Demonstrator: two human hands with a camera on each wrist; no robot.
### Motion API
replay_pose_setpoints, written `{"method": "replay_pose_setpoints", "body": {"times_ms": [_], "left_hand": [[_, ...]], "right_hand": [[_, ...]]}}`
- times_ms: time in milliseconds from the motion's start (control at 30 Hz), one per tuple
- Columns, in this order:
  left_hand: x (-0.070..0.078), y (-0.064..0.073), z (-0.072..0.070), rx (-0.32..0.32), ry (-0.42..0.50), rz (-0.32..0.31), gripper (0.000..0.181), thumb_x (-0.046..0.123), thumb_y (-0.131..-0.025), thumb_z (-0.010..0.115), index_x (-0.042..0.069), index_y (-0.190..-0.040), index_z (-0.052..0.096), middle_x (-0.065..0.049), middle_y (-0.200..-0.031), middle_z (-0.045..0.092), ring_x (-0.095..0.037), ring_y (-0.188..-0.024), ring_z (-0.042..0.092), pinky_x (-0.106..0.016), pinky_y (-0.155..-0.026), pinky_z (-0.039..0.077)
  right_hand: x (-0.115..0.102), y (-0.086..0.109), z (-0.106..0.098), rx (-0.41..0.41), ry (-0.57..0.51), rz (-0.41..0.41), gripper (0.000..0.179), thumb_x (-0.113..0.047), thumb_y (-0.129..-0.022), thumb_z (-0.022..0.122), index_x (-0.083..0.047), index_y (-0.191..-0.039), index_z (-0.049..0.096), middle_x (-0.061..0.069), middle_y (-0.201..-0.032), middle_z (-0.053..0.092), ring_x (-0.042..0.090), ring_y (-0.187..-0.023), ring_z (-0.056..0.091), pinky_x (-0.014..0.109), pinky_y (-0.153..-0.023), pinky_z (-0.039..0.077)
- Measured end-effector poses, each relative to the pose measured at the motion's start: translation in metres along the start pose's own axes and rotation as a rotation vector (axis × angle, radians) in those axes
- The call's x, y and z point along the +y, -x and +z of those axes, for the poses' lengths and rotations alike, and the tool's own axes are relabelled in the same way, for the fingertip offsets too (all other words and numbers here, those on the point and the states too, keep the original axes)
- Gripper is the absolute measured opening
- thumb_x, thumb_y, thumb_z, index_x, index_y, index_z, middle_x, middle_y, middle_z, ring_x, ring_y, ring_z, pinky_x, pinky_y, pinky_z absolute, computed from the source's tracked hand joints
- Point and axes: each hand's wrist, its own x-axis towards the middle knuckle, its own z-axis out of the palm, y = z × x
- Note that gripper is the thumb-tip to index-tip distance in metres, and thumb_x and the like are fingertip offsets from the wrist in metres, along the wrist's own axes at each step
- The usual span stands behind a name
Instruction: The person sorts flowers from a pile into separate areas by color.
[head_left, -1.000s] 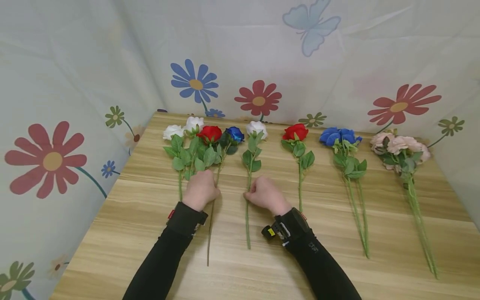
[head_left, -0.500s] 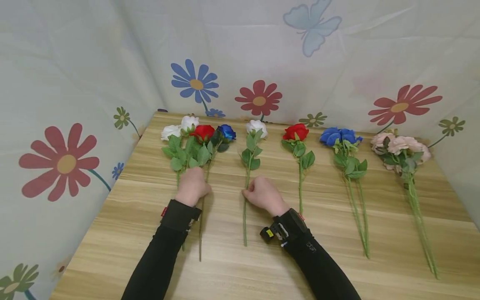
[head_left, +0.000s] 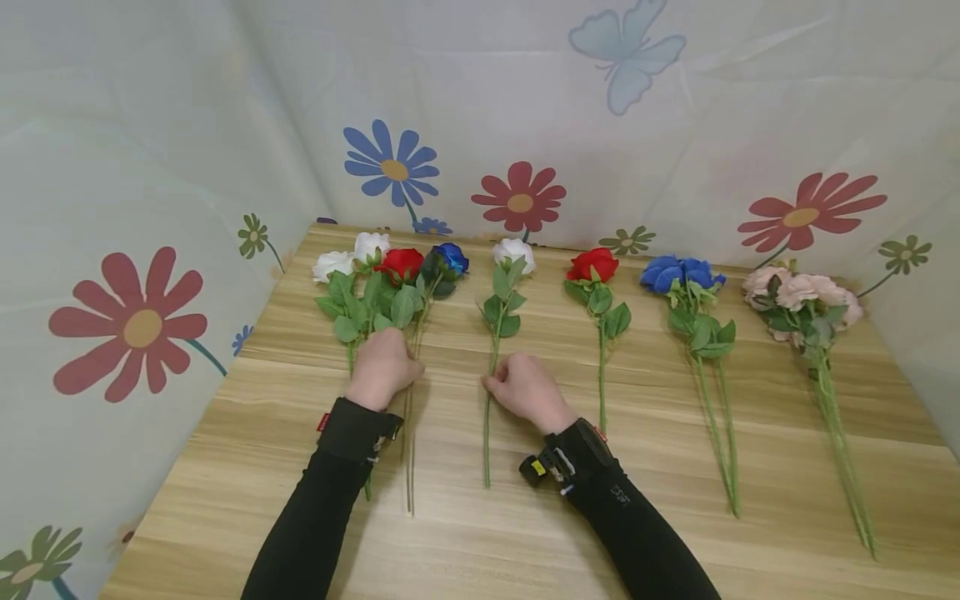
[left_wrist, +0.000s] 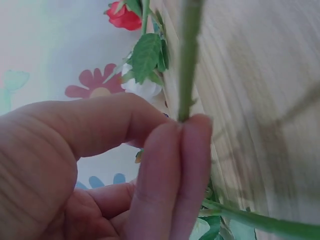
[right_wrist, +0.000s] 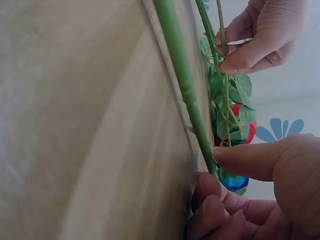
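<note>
In the head view, my left hand point(head_left: 382, 368) is at the left group and pinches the thin stem of a blue rose point(head_left: 452, 258). Close beside that bloom lie a red rose point(head_left: 401, 265) and two white roses point(head_left: 371, 247), their leaves overlapping. The left wrist view shows the pinched stem point(left_wrist: 189, 60) between thumb and fingertips. My right hand point(head_left: 531, 390) holds the stem of a single white rose point(head_left: 514, 255) lying to the right of that group. In the right wrist view, its green stem point(right_wrist: 180, 70) runs between thumb and fingers.
Farther right on the wooden table point(head_left: 585, 533) lie a red rose point(head_left: 592, 264), blue flowers point(head_left: 681, 273) with two stems, and a bunch of pale pink flowers point(head_left: 806, 292). A flower-printed curtain point(head_left: 450, 75) stands behind the table and along its left side.
My left hand has shifted left with the blue rose, and the red and white roses beside it have moved left too. The right hand has barely moved; its rose's stem end swung slightly left.
</note>
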Motion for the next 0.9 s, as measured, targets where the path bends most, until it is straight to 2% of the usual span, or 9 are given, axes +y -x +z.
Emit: {"method": "replay_pose_setpoints", "body": {"times_ms": [133,267,433,533,667,767,900], "left_hand": [[0.001,0.001,-0.003,-0.002,0.040,0.006,0.037,0.013,-0.086,0.068,0.015,-0.054,0.048,0.002,-0.056,0.042,-0.018,-0.055,0.041,-0.028,-0.053,0.033],[0.001,0.002,-0.005,0.018,0.087,0.034,0.026,0.013,-0.087,0.069,0.011,-0.063,0.058,-0.002,-0.065,0.054,-0.018,-0.058,0.049,-0.027,-0.055,0.037],[0.003,0.003,-0.007,0.030,0.140,0.092,0.010,0.015,-0.087,0.066,0.007,-0.081,0.068,-0.007,-0.081,0.068,-0.018,-0.067,0.059,-0.026,-0.061,0.044],[0.005,0.003,-0.008,0.007,0.205,0.125,0.012,0.016,-0.089,0.064,0.005,-0.092,0.070,-0.011,-0.090,0.072,-0.020,-0.075,0.064,-0.027,-0.068,0.047],[0.009,0.003,-0.007,-0.023,0.300,0.163,0.017,0.016,-0.090,0.062,0.004,-0.098,0.071,-0.011,-0.089,0.071,-0.019,-0.075,0.064,-0.027,-0.068,0.048],[0.012,0.003,-0.006,-0.047,0.371,0.172,0.019,0.016,-0.092,0.061,0.004,-0.102,0.070,-0.010,-0.089,0.071,-0.017,-0.073,0.063,-0.025,-0.066,0.047],[0.017,0.003,-0.005,-0.049,0.453,0.179,0.023,0.017,-0.092,0.059,0.003,-0.108,0.069,-0.011,-0.093,0.072,-0.017,-0.075,0.068,-0.025,-0.066,0.049]], "right_hand": [[0.001,0.000,-0.006,-0.001,-0.049,0.012,0.027,-0.024,-0.094,0.071,-0.006,-0.074,0.071,-0.002,-0.059,0.056,0.010,-0.053,0.047,0.022,-0.050,0.036],[0.003,-0.002,-0.015,0.017,-0.092,0.024,0.021,-0.023,-0.094,0.070,-0.002,-0.091,0.074,0.003,-0.068,0.064,0.011,-0.058,0.052,0.023,-0.054,0.041],[0.008,-0.005,-0.021,0.037,-0.120,0.001,0.019,-0.021,-0.096,0.065,-0.003,-0.096,0.072,0.005,-0.070,0.064,0.012,-0.059,0.052,0.025,-0.056,0.041],[0.009,-0.007,-0.023,0.052,-0.166,-0.048,0.019,-0.020,-0.097,0.062,-0.003,-0.100,0.072,0.007,-0.076,0.067,0.014,-0.065,0.055,0.026,-0.061,0.044],[0.008,-0.008,-0.024,0.061,-0.244,-0.109,0.022,-0.017,-0.099,0.060,0.000,-0.105,0.072,0.010,-0.086,0.070,0.015,-0.075,0.060,0.027,-0.068,0.048],[0.005,-0.008,-0.025,0.038,-0.311,-0.119,0.023,-0.017,-0.101,0.058,0.002,-0.108,0.070,0.015,-0.090,0.072,0.019,-0.078,0.065,0.026,-0.068,0.050],[0.001,-0.006,-0.028,-0.033,-0.422,-0.111,0.026,-0.016,-0.102,0.058,0.005,-0.112,0.069,0.023,-0.092,0.072,0.027,-0.078,0.069,0.026,-0.065,0.053]]}}
